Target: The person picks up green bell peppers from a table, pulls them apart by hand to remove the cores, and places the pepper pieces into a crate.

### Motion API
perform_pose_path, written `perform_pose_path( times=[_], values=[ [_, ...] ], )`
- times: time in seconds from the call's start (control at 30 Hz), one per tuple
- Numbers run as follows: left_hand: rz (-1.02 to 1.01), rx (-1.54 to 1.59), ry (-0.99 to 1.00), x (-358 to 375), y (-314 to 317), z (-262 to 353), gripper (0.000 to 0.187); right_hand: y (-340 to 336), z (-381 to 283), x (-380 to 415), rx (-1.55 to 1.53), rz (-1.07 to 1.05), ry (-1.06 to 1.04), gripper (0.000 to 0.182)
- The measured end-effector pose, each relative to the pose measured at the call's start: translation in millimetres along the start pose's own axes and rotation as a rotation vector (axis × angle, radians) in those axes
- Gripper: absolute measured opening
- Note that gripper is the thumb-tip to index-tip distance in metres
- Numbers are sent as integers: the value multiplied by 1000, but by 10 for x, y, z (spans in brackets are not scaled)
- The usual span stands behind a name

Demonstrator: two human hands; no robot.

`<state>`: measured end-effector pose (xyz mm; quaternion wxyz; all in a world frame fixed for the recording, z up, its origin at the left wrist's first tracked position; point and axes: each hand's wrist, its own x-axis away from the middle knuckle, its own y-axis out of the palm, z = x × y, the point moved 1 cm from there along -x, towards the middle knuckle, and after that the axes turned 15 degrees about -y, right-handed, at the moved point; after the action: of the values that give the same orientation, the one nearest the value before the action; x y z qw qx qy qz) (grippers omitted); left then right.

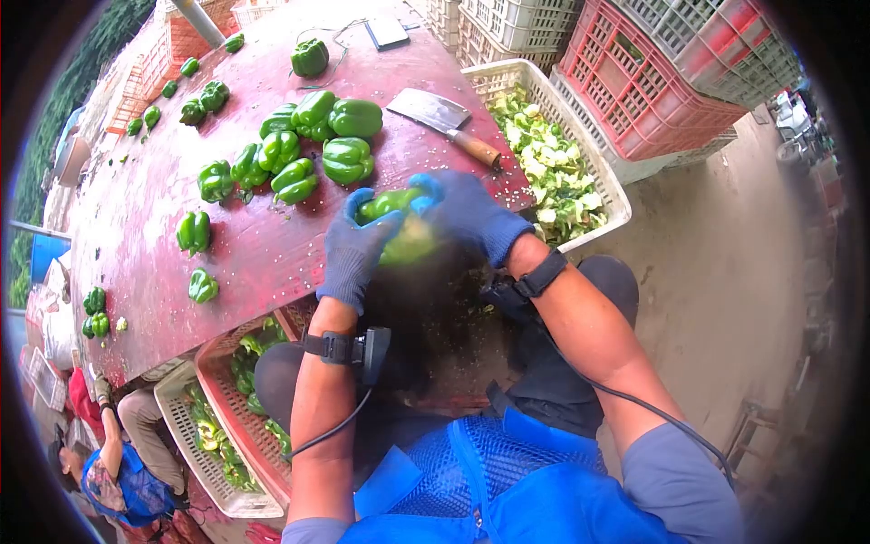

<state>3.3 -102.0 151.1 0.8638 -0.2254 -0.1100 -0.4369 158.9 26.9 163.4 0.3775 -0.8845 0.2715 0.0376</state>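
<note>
The left hand [361, 243] and right hand [458, 210], both in blue gloves, hold a green pepper [390, 207] between them at the table [149, 304] edge. The left fingers curl around one side; the right fingers close over the other, near its top. A blurred pale-green piece [412, 243] shows just below the pepper. The cleaver [444, 120] lies beyond the right hand, near more peppers [348, 160].

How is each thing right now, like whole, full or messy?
Left hand: gloved, gripping
Right hand: gloved, gripping
Held bell pepper: too blurred to tell if whole
Loose bell peppers: seemingly whole
Cleaver: lying flat
Tabletop: speckled with pale bits
Cream crate: full of pale-green scraps
Lower-left red crate: holds green peppers
Back crates: stacked
</note>
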Motion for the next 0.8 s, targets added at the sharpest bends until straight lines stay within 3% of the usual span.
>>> perform_pose_path(
  times=[0.07, 0.13, 0.33, 0.47, 0.53, 0.67, 0.8],
  values=[
    [50, -3, 15, -19, 3, -14, 69, -8, -12, 40, 5, -9, -15, 47],
    [174, -208, 97, 65, 26, 102, 57, 21, 8, 95, 56, 93, -57, 44],
    [316, -541, 375, 150, 87, 261, 60, 66, -3, 116, 141, 72, -69, 46],
    [270, -590, 400, 107, 94, 305, 56, 88, 123, 114, 142, 93, -120, 46],
    [240, -617, 367, 62, 82, 311, 51, 73, 92, 109, 143, -23, -84, 50],
    [271, -549, 392, 49, 110, 276, 48, 202, 80, 173, 267, 76, -126, 57],
    [306, -420, 334, -113, 119, 60, 41, 43, -171, 142, 317, 5, 144, 54]
  ],
)
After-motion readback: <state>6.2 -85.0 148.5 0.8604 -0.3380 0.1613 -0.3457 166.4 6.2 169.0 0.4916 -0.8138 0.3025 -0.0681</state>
